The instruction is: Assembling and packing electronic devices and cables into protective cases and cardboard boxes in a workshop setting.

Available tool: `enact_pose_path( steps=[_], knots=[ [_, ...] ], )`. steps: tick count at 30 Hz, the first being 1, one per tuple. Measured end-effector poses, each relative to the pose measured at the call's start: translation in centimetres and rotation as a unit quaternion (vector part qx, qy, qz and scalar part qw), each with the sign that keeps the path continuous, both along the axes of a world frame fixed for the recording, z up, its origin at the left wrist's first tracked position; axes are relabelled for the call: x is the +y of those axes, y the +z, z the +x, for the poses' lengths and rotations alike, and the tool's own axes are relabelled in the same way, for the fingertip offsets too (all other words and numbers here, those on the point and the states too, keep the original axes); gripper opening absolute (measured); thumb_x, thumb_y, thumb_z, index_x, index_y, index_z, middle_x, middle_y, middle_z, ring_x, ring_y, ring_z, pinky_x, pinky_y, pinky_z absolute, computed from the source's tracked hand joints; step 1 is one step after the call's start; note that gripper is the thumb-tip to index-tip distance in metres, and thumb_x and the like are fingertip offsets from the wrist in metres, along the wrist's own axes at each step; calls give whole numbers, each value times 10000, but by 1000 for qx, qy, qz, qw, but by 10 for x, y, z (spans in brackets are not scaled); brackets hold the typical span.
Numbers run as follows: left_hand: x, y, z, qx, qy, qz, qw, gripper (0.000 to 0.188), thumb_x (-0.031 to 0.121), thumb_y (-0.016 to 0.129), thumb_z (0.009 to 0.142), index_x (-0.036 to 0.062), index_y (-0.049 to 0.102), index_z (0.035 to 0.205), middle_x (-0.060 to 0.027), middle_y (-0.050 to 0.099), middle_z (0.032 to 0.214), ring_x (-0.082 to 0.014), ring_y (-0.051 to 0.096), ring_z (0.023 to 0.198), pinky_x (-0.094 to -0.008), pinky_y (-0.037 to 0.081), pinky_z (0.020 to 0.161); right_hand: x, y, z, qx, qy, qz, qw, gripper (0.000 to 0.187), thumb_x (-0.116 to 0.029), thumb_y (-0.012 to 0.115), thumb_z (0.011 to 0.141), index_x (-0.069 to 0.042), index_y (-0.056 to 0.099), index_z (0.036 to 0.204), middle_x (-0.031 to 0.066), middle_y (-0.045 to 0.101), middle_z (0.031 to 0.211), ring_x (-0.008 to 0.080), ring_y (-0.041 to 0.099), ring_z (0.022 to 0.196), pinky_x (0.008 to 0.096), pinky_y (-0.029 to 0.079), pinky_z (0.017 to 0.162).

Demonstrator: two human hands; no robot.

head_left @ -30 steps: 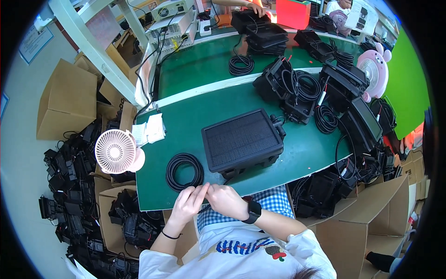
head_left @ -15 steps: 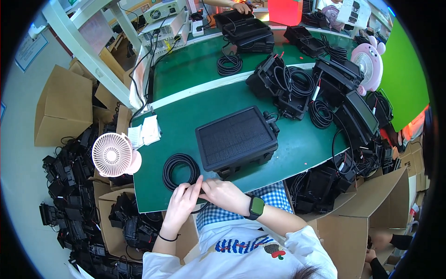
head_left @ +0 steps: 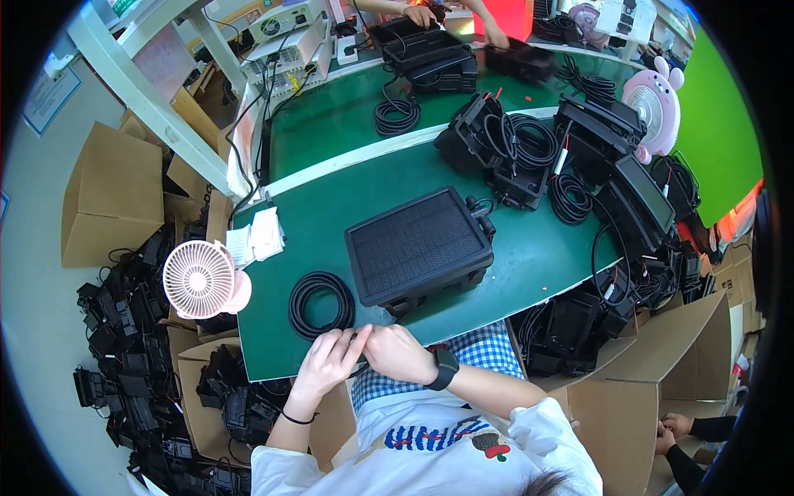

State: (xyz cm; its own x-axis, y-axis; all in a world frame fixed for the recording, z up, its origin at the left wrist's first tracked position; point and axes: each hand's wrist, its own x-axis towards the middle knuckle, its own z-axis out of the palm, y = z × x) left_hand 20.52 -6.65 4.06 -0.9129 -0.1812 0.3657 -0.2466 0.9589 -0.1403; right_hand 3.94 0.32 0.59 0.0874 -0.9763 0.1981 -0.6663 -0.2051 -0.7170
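My left hand (head_left: 331,360) and my right hand (head_left: 399,354) meet at the table's near edge, fingers pinched together around a thin black cable that is mostly hidden by them. Just beyond my left hand lies a round coil of black cable (head_left: 302,291) on the green tabletop. To the right of the coil stands a black box with a dark, textured panel on top (head_left: 418,244). A cable fitting (head_left: 481,213) sticks out at its far right corner. My right wrist wears a black watch (head_left: 444,369).
Black cases with coiled cables (head_left: 529,153) crowd the right of the table (head_left: 331,198). A pink fan (head_left: 198,279) and white papers (head_left: 265,235) are at the left. Cardboard boxes (head_left: 612,426) flank me. Across the divider, another person's hand (head_left: 496,35) holds a blurred black case (head_left: 523,61).
My right hand and wrist have turned and shifted slightly down, still against my left hand. Across the table, another person's hand has reached in and moved a black case left.
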Motion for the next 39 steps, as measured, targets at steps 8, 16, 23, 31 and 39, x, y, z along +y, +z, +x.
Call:
enact_pose_path(
  steps=[8, 16, 23, 31, 39],
  knots=[
    [0, -2, -4, 25, 33, -8, 999, 554, 17, 629, 735, 8, 588, 1288, -79, 653, 954, -215, 588, 919, -337, 527, 795, -16, 8, -19, -139, 63, 123, 981, 274, -200, 499, 929, 17, 650, 858, 248, 655, 792, 386, 660, 790, 445, 526, 673],
    [-2, -3, 0, 45, 63, 48, 996, 587, 36, 612, 734, 19, 569, 1319, -67, 637, 947, -207, 576, 928, -330, 516, 820, -1, 16, -6, 215, 10, -120, 969, 191, -134, 560, 917, 39, 600, 988, 104, 616, 855, 198, 653, 726, 284, 538, 602],
    [-1, -8, 0, 80, 25, 53, 995, 540, 34, 620, 711, 24, 619, 1251, -76, 659, 1007, -215, 582, 875, -333, 519, 776, 0, 3, 1, 99, -11, -57, 993, 148, -125, 577, 905, 12, 614, 860, 102, 623, 724, 205, 666, 660, 317, 534, 556],
    [4, -5, 2, 226, 147, 102, 957, 266, 27, 723, 740, 34, 713, 1005, -87, 706, 962, -315, 606, 1024, -515, 397, 1021, 17, 88, -21, 128, -65, -194, 970, 230, -267, 688, 866, -59, 670, 963, 23, 613, 741, 158, 637, 670, 263, 508, 547],
    [1, -22, 18, 685, 171, 458, 540, 273, -91, 578, 878, 22, 572, 1127, -54, 626, 1098, -104, 562, 897, -275, 474, 787, 21, 99, -124, 105, -289, -289, 907, 362, -263, 794, 727, -158, 671, 1051, 89, 568, 1197, 353, 472, 1217, 475, 392, 1011]
  ],
)
